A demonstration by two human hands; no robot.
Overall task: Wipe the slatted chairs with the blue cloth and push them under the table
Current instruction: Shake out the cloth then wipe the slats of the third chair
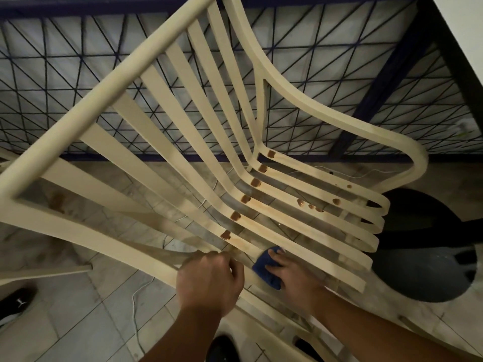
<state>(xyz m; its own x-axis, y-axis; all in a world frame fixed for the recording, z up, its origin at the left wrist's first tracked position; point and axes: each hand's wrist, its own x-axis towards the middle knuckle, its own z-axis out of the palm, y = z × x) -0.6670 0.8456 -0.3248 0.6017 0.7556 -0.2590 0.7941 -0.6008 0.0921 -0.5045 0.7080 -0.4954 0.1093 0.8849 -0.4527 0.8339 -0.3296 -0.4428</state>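
Beside slatted chair, black shoe (white logo)

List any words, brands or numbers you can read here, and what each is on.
No readable text in this view.
black shoe: small white emblem, a shape, no letters.
slatted chair and blue cloth: no label or print visible.

chair 1 | blue cloth 1 | left hand + right hand 2
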